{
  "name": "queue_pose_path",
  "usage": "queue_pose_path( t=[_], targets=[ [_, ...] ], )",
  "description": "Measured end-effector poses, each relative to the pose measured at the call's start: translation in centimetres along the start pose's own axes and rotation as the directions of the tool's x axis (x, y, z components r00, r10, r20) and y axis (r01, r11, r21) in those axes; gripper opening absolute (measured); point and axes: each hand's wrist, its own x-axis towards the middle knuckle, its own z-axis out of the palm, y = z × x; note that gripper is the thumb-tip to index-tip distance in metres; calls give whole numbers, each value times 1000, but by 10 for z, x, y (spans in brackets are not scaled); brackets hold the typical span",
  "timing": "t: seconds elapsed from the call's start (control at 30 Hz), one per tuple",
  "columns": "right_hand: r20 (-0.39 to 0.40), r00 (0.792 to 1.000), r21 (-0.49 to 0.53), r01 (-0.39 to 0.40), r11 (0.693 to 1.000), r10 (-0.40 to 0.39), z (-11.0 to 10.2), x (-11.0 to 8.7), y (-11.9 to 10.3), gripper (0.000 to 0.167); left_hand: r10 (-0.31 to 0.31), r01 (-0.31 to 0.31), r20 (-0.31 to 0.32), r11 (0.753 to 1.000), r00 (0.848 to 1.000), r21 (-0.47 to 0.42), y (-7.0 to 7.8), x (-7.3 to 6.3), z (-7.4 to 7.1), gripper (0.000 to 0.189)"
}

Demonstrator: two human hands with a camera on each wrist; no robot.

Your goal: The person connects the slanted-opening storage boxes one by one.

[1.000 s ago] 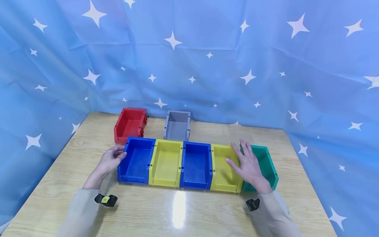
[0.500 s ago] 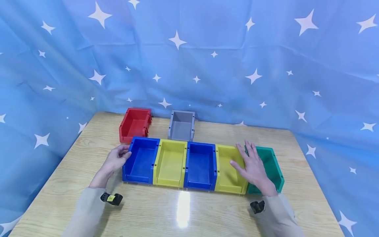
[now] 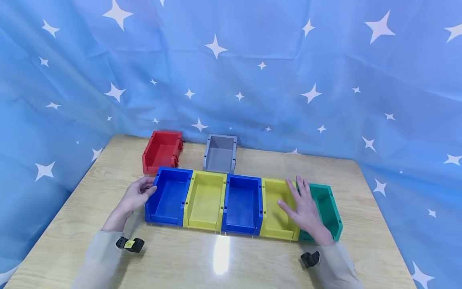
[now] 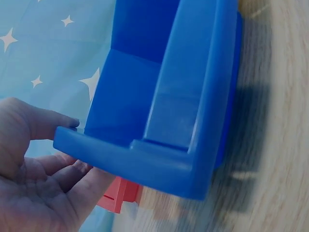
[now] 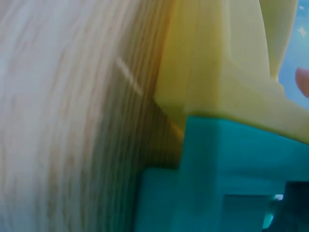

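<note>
Five-in-a-row style plastic bins stand side by side on the table: a left blue bin (image 3: 169, 198), a yellow bin (image 3: 205, 200), a second blue bin (image 3: 242, 204), a second yellow bin (image 3: 276, 224) and a green bin (image 3: 326, 206). My left hand (image 3: 132, 195) pinches the outer side wall of the left blue bin; in the left wrist view the thumb lies at its rim (image 4: 125, 152), fingers on the outside. My right hand (image 3: 306, 210) reaches over the joint of the right yellow and green bins, fingers straight and spread. Those bins' edges (image 5: 207, 82) meet in the right wrist view.
Behind the row, a red bin (image 3: 162, 150) stands at the back left and a grey bin (image 3: 220, 154) beside it toward the middle. A blue star-patterned curtain (image 3: 252, 80) hangs along the back of the wooden table (image 3: 187, 261).
The right end of the row, with the green bin, has shifted slightly toward me, and my right hand with it. My left hand keeps its hold. The head view has swung a little.
</note>
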Motion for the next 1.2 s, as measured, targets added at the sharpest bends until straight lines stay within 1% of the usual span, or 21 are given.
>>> queue_pose_path(
  t=[0.17, 0.33, 0.43, 0.5, 0.53, 0.6, 0.67, 0.73, 0.77, 0.87, 0.97, 1.1, 1.2],
  targets=[
    [27, 999, -16, -19, 1000, 20, -3, -2, -3, 73, -5, 6, 14, 1000, 1000, -11, 1, -1, 0, 33],
    [98, 994, -37, -44, 998, 47, -8, -2, -3, 72, -18, 18, 7, 1000, 1000, -18, 3, -2, 1, 33],
    [125, 991, -49, -42, 998, 48, -13, -1, -2, 70, -24, 24, 7, 999, 1000, -27, 3, -2, 2, 33],
    [95, 995, -37, -28, 999, 31, -17, 1, -1, 65, -29, 29, 11, 999, 1000, -30, 3, -2, 2, 33],
    [64, 998, -29, -15, 999, 17, -19, 3, -1, 62, -29, 30, 14, 999, 999, -34, 3, -1, 1, 33],
    [-22, 1000, -6, 12, 1000, -12, -25, 8, -2, 54, -27, 27, 17, 999, 1000, -42, 2, -1, 1, 33],
    [-98, 995, 36, 40, 999, -36, -31, 16, -4, 46, -26, 27, 18, 999, 999, -45, 2, -1, 1, 33],
    [-135, 989, 73, 64, 995, -54, -38, 26, -7, 42, -28, 29, 18, 998, 999, -52, 1, -1, 1, 33],
    [-134, 989, 94, 72, 993, -59, -41, 31, -10, 41, -30, 31, 18, 998, 999, -51, 1, -1, 1, 33],
    [-101, 993, 148, 77, 986, -62, -50, 48, -15, 41, -44, 44, 17, 998, 999, -49, 1, -2, 1, 33],
    [-68, 996, 160, 68, 985, -57, -54, 63, -19, 42, -45, 46, 19, 998, 999, -52, 2, -1, 2, 34],
    [-24, 999, 159, 36, 987, -33, -53, 79, -23, 44, -39, 40, 21, 997, 999, -71, 3, -1, 2, 35],
    [20, 1000, 170, -4, 985, 1, -51, 88, -27, 46, -32, 34, 18, 996, 999, -77, 3, -2, 2, 35]
  ],
)
